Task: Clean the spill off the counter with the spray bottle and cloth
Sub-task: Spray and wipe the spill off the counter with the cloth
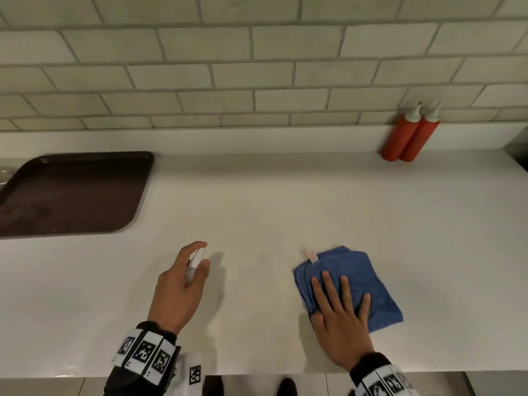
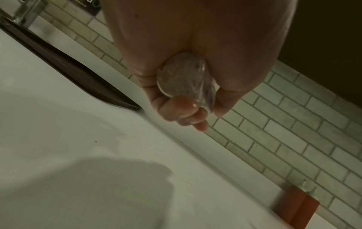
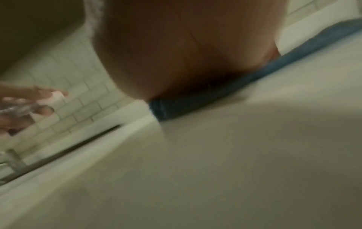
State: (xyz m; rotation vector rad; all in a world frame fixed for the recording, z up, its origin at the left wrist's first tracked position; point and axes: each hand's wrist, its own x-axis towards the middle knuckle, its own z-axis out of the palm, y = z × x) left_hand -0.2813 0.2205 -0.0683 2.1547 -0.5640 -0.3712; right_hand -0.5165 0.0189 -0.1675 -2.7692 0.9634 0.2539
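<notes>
My left hand [image 1: 183,284] grips a small clear spray bottle [image 1: 195,264] with a white top, held above the white counter [image 1: 257,201] near its front. The index finger lies over the top. In the left wrist view the bottle's round clear base [image 2: 184,74] shows between curled fingers [image 2: 180,106]. A folded blue cloth [image 1: 368,275] with a white tag lies on the counter to the right. My right hand [image 1: 340,310] rests flat on its near left part, fingers straight and spread. The right wrist view, blurred, shows the palm on the cloth's edge [image 3: 195,105]. I see no distinct spill.
A dark brown tray [image 1: 71,192] lies at the counter's left. Two red squeeze bottles [image 1: 408,135] stand against the tiled wall [image 1: 257,67] at the back right. The counter's front edge [image 1: 257,372] runs just below my wrists.
</notes>
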